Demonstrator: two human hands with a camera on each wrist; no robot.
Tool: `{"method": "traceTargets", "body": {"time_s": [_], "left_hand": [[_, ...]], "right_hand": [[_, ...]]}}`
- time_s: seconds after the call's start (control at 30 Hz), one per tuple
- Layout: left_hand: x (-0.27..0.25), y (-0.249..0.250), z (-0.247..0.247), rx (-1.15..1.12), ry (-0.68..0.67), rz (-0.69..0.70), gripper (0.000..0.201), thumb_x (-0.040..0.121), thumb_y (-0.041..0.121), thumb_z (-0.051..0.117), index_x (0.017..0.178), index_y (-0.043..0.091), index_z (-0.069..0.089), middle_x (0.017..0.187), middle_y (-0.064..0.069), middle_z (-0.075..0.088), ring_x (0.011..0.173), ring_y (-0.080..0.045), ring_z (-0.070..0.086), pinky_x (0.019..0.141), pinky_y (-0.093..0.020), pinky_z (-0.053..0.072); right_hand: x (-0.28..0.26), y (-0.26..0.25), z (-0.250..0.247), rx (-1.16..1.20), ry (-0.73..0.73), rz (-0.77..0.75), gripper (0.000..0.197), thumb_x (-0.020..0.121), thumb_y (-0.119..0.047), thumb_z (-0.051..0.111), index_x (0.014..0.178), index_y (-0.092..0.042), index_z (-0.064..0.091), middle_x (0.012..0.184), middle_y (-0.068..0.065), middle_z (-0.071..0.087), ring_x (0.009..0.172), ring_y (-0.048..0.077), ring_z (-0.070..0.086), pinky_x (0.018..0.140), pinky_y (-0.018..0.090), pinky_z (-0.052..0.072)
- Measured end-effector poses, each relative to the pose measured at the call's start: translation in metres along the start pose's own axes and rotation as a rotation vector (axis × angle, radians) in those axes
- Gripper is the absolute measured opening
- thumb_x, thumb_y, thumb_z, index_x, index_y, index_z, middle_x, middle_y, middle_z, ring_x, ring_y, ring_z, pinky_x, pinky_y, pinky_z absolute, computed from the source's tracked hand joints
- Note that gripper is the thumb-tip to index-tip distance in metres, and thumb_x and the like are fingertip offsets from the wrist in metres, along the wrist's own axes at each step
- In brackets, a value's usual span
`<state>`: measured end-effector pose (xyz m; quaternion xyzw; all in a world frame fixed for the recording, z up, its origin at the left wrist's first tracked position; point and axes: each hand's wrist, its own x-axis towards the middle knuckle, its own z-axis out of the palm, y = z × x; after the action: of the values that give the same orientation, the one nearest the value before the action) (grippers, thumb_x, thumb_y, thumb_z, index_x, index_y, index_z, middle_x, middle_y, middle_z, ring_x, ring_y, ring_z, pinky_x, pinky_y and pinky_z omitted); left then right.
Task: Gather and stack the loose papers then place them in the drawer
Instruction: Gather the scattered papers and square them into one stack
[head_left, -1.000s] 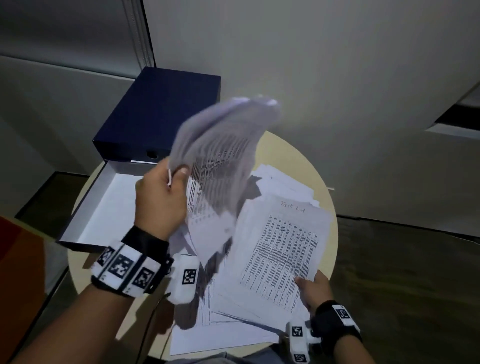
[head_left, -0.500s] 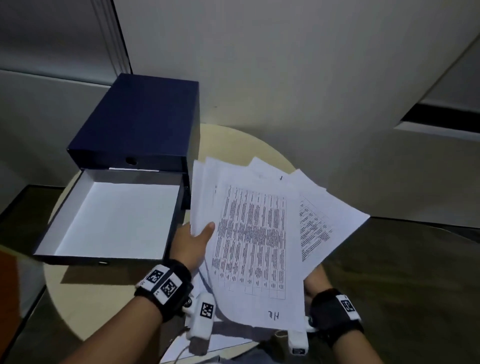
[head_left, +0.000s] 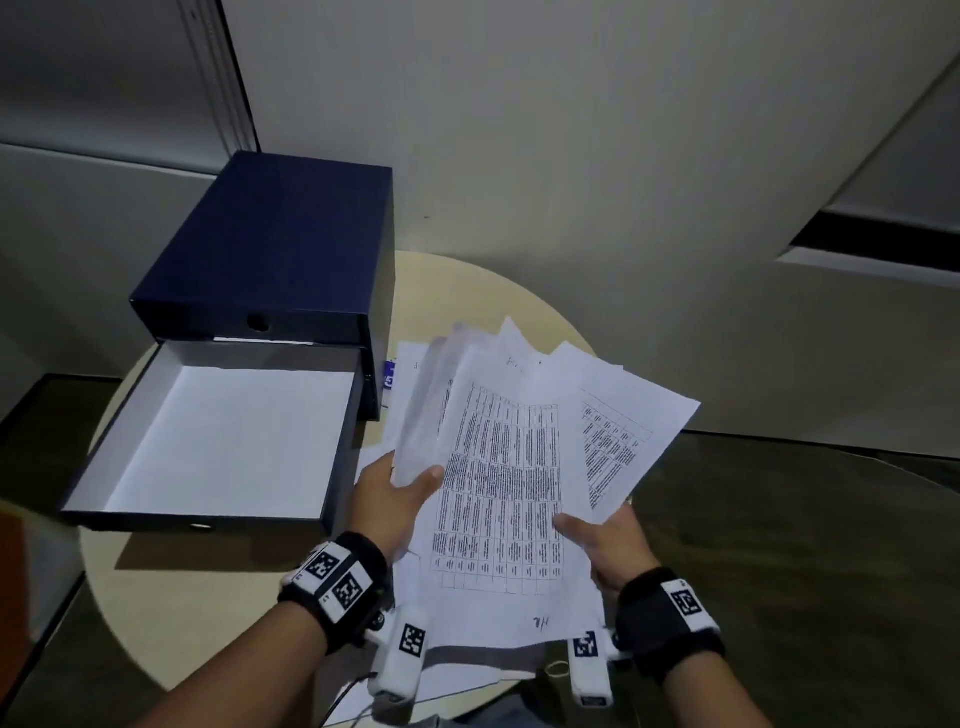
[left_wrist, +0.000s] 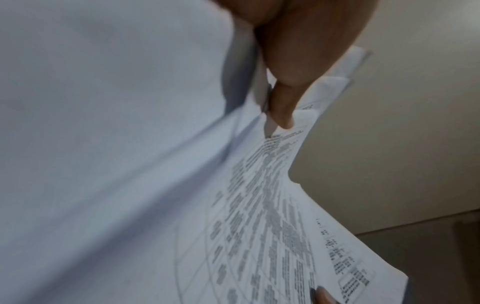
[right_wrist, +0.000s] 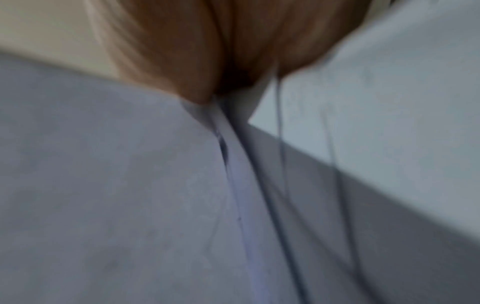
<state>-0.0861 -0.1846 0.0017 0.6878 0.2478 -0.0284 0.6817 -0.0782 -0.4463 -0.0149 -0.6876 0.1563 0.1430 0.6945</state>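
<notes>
A fanned bundle of printed white papers (head_left: 498, 499) is lifted above the round table, its sheets askew. My left hand (head_left: 400, 493) grips the bundle's left edge, thumb on top. My right hand (head_left: 602, 540) grips the lower right edge, thumb on the top sheet. In the left wrist view the thumb (left_wrist: 283, 111) presses the printed papers (left_wrist: 259, 226). The right wrist view is blurred, filled by the papers (right_wrist: 155, 185). The navy drawer (head_left: 218, 431) stands pulled out to the left, its white inside showing nothing but bare lining.
The navy drawer box (head_left: 280, 249) sits at the back left of the round beige table (head_left: 156, 597). More loose sheets (head_left: 457, 675) lie on the table under the lifted bundle. A white wall stands close behind; dark floor lies to the right.
My left hand brought its raised sheets down onto those in the right hand. Both hands now hold one fanned bundle, and the right thumb has come onto the top sheet.
</notes>
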Motion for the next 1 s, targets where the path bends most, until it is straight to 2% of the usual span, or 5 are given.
{"method": "traceTargets", "body": {"time_s": [0.17,0.63,0.77,0.9,1.0], "left_hand": [[0.004,0.009,-0.008,0.081,0.122,0.075,0.012,0.089,0.031,0.068,0.094,0.022,0.073,0.086,0.005,0.075,0.083,-0.018,0.072,0.07,-0.031,0.058],[0.007,0.111,-0.048,0.014,0.422,0.511,0.016,0.099,0.013,0.051,0.109,0.015,0.064,0.093,0.006,0.064,0.076,-0.001,0.055,0.066,0.002,0.041],[0.018,0.129,-0.052,-0.053,0.286,0.472,0.031,0.096,0.024,0.057,0.126,0.016,0.059,0.114,0.009,0.068,0.101,-0.005,0.065,0.079,-0.014,0.054],[0.016,0.095,-0.018,0.26,0.158,0.336,0.026,0.094,0.03,0.059,0.117,0.019,0.065,0.103,0.009,0.068,0.093,-0.012,0.065,0.063,-0.011,0.043],[0.018,0.071,-0.007,0.24,-0.012,0.191,0.03,0.095,0.035,0.056,0.121,0.02,0.06,0.111,0.007,0.066,0.098,-0.013,0.063,0.077,-0.024,0.046]], "right_hand": [[-0.003,0.003,-0.006,0.008,0.068,0.026,0.029,0.092,0.002,0.061,0.121,-0.003,0.063,0.099,0.01,0.076,0.08,0.026,0.074,0.061,0.032,0.059],[0.014,0.053,-0.043,-0.069,0.293,0.145,0.027,0.09,-0.006,0.065,0.116,-0.001,0.063,0.109,0.01,0.073,0.098,0.029,0.069,0.092,0.049,0.054],[0.012,0.034,-0.031,-0.101,0.19,0.08,0.033,0.09,-0.002,0.065,0.123,-0.001,0.061,0.116,0.01,0.072,0.108,0.031,0.067,0.097,0.049,0.051],[0.002,-0.008,-0.011,-0.071,0.001,-0.061,0.029,0.091,0.012,0.055,0.112,-0.005,0.065,0.1,-0.005,0.077,0.087,0.008,0.073,0.069,0.023,0.058],[-0.007,-0.034,0.002,0.053,-0.108,-0.137,0.038,0.084,0.013,0.062,0.117,-0.003,0.061,0.096,-0.002,0.077,0.086,0.01,0.072,0.072,0.03,0.057]]}}
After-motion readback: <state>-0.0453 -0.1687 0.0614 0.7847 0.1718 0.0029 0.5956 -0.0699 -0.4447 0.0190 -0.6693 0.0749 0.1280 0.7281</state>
